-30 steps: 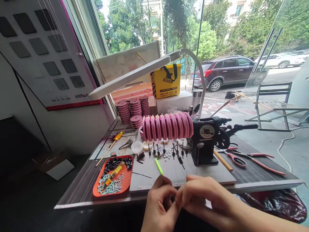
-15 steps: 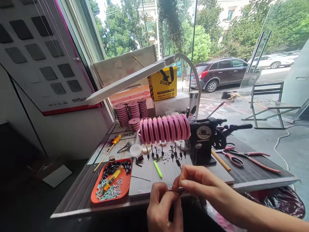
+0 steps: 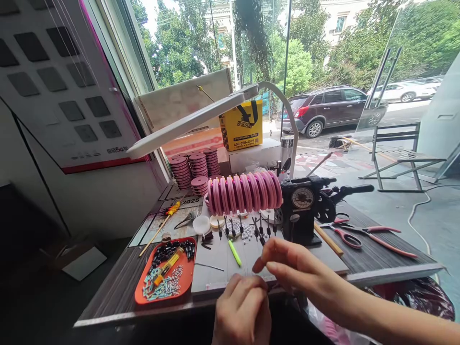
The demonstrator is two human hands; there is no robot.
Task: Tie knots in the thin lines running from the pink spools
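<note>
I see the left hand (image 3: pixel 242 306) nearest, curled closed; what it holds, I cannot tell. Just right, the right hand (image 3: pixel 296 263) is part-open, fingers loosely bent. Just beyond the left hand lies a green stick (image 3: pixel 235 253); black beads (image 3: pixel 256 234) sit near the right's fingertips, pink spools (image 3: pixel 244 192) farther off. Far left, I read "2025" on a sheet (image 3: pixel 191 201); farther, "400-098-6599" on a yellow bag (image 3: pixel 242 128).

Two hands (image 3: pixel 241 309) (image 3: pixel 296 266) are showing. One tray (image 3: pixel 186 274), one lamp (image 3: pixel 194 118), one yellow bag (image 3: pixel 241 132), one black machine (image 3: pixel 296 223), one pair of scissors (image 3: pixel 339 234) and one pair of pliers (image 3: pixel 390 246) are appearing; seemingly four stacks of spools (image 3: pixel 199 165) are standing.
</note>
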